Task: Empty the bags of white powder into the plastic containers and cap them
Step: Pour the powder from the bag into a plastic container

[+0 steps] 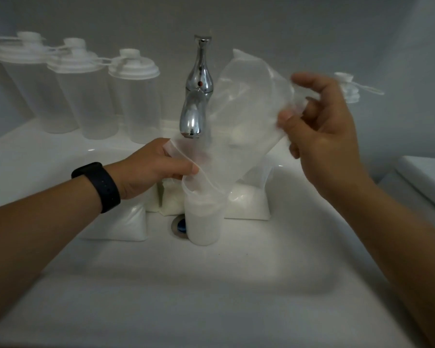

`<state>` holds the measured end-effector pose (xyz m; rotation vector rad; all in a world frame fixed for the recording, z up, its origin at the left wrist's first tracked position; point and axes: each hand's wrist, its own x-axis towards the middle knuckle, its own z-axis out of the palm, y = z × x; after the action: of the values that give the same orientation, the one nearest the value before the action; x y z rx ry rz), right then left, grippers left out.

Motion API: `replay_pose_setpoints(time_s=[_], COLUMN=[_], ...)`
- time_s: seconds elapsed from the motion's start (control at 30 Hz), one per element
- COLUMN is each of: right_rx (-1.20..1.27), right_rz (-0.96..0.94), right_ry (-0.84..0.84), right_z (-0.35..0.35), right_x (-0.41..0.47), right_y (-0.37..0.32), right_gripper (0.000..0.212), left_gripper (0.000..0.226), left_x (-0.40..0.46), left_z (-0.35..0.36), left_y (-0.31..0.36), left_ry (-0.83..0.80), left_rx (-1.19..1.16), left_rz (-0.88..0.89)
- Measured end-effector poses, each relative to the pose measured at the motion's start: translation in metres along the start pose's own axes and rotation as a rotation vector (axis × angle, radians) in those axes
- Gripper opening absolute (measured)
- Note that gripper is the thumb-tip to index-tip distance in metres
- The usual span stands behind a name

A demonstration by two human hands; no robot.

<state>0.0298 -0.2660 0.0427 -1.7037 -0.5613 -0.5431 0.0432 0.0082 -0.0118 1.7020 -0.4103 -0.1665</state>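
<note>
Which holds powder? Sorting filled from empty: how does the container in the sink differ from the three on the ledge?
The container in the sink is open and nearly full of white powder; the three on the ledge are capped and look empty. All are translucent plastic.

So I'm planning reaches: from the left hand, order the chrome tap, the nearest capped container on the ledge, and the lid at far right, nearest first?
Measured from the left hand:
1. Chrome tap, just above and right.
2. Nearest capped clear plastic container, behind on the ledge.
3. White lid, far right, behind the right hand.
</note>
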Motion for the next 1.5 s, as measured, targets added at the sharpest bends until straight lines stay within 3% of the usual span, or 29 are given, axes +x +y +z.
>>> replay_pose_setpoints(time_s=[0.27,0.4,0.5,0.63,0.9,1.03,1.13,1.2,1.4,1.5], right_rx=[-0.031,-0.064,-0.064,-0.126,-0.098,-0.123,-0.073,-0.093,-0.06,-0.066], right_rz=[-0.027,-0.028,-0.078,-0.119,-0.2,0.0,0.174,0.212,0.107,0.072], right_ry=[0.146,0.216,0.271,0.218,0.277,0.098,-0.028,-0.064,0.143,0.134], right_z=[-0.008,-0.015,-0.013,-0.01,-0.005,-0.002,0.0,0.002,0.002,0.004], right_x=[0.005,0.01,0.008,0.006,0.002,0.002,0.0,-0.001,0.001,-0.001], right_y=[-0.003,-0.001,0.0,-0.001,-0.003,0.003,0.009,0.013,0.01,0.009], right_gripper=[0.025,0.024,0.024,0.026,0.029,0.022,0.033,0.039,0.029,0.024], left_gripper=[0.036,0.062,0.047,0.032,0.023,0.023,0.043,0.039,0.034,0.032], left_x=[0.001,0.002,0.001,0.0,0.001,0.001,0.001,0.001,0.001,0.001], left_z=[-0.002,-0.003,0.0,0.001,0.003,0.001,-0.002,-0.001,0.002,0.003], left_y=[-0.002,-0.004,-0.001,0.0,0.001,-0.002,-0.004,-0.004,0.001,0.002], left_ry=[-0.011,0.039,0.006,-0.007,-0.019,-0.004,-0.006,0.001,0.005,0.006], left_rx=[-0.026,0.011,-0.015,-0.017,-0.033,0.006,0.03,0.038,-0.029,-0.04], left_rz=[0.011,0.017,0.013,0.007,0.015,0.009,0.003,0.01,0.017,0.025])
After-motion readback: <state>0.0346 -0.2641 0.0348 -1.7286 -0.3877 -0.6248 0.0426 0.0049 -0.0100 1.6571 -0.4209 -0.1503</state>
